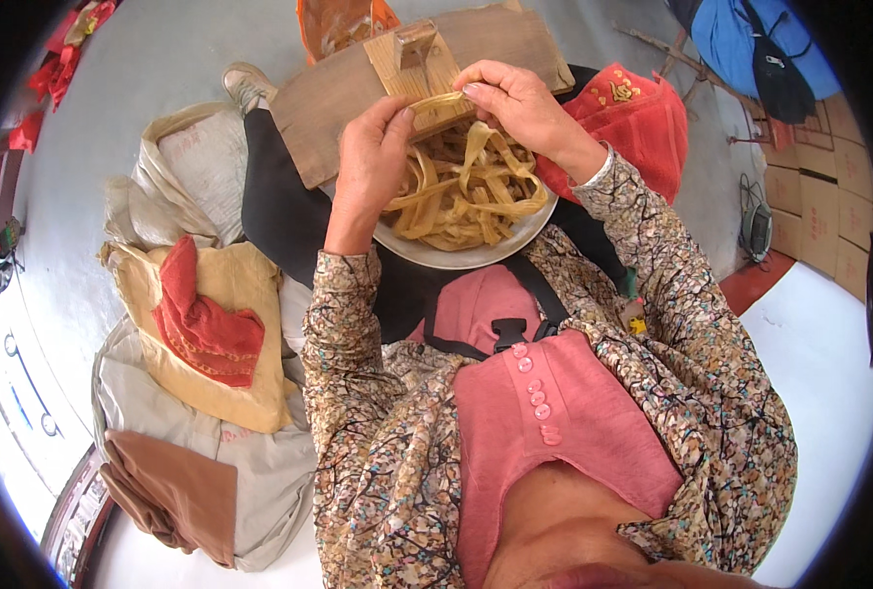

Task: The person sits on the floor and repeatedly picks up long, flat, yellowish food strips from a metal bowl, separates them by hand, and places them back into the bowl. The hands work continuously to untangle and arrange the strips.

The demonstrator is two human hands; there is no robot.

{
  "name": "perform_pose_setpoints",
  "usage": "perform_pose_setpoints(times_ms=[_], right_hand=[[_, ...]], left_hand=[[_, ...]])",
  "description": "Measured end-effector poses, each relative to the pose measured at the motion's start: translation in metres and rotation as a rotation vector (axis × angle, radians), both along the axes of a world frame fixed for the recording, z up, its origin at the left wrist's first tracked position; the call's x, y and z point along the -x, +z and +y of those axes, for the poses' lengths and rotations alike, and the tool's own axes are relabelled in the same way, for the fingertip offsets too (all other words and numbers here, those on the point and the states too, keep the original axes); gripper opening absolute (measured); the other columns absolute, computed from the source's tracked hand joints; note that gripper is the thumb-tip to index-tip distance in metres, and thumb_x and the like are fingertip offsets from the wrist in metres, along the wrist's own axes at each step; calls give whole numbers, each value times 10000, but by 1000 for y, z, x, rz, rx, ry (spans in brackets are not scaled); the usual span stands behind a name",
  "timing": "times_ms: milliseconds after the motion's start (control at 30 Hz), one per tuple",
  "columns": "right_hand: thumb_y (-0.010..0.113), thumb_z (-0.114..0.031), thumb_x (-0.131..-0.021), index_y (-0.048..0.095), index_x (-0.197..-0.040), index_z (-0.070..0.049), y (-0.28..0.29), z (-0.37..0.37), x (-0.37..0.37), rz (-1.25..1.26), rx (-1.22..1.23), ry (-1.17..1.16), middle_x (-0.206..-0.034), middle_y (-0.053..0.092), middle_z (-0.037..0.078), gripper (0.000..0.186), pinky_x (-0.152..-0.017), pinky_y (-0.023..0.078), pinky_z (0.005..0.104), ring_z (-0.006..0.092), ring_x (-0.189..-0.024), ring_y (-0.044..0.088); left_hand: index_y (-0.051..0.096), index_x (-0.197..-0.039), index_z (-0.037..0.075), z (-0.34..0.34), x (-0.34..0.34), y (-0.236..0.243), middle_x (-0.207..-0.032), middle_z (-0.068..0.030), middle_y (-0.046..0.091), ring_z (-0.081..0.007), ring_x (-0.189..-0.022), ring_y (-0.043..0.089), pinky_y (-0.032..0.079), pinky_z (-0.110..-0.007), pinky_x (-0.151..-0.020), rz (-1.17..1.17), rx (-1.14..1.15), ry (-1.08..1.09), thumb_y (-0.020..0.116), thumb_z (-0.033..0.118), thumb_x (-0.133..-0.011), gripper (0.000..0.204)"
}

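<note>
A flat yellow-brown strip (436, 110), perhaps of plant fibre, is stretched between my two hands. My left hand (372, 155) pinches one end between thumb and fingers. Thumb and forefinger of my right hand (527, 110) close on the other end, and part of the strip dangles below them. Just under both hands, a round pale metal basin (449, 259) rests at my lap, filled with tangled strips (466, 201) of the same kind. Behind the strip lies a wooden board (324, 123) with a lighter wooden block (412, 61) fixed across it.
An orange bag (343, 25) stands beyond the board. To the left are pale sacks (196, 162) and a red cloth (206, 319) on a tan sack. A red towel (633, 123) covers my right knee. Cardboard boxes (819, 201) and a blue bag (761, 39) stand far right.
</note>
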State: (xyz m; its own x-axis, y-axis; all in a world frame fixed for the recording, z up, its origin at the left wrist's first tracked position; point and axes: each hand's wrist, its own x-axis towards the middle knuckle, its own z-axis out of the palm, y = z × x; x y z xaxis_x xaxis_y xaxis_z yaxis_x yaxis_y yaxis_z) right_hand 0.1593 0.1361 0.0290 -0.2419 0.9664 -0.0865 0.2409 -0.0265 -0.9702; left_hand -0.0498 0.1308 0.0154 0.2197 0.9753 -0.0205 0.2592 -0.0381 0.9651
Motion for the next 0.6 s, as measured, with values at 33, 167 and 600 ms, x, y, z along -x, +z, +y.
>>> perform_pose_setpoints(times_ms=[33,167,600], right_hand=[[519,-133,-965,611,-1036,-31,-2,4,0,-4,-22,-11,-718,509,-46,155,-578,409,201,37,-657,469],[528,-127,-957,617,-1003,-18,-14,14,2,-28,-71,-41,-732,518,-44,148,-607,418,209,44,-672,472],[637,-138,-815,660,-932,-74,9,-28,7,-539,-801,-11,-950,654,63,135,-864,412,391,257,-937,585]], left_hand=[[629,-1054,-34,5,-1,3,-774,-53,616,-117,-728,561,461,-271,-672,-19,11,3,541,111,-928,212],[610,-1010,-31,15,-4,1,-798,-3,587,-76,-739,516,427,-226,-659,-62,64,49,534,102,-938,169],[612,-891,-26,-16,-11,10,-795,-115,658,-178,-707,615,490,-335,-647,-7,240,153,580,119,-900,148]])
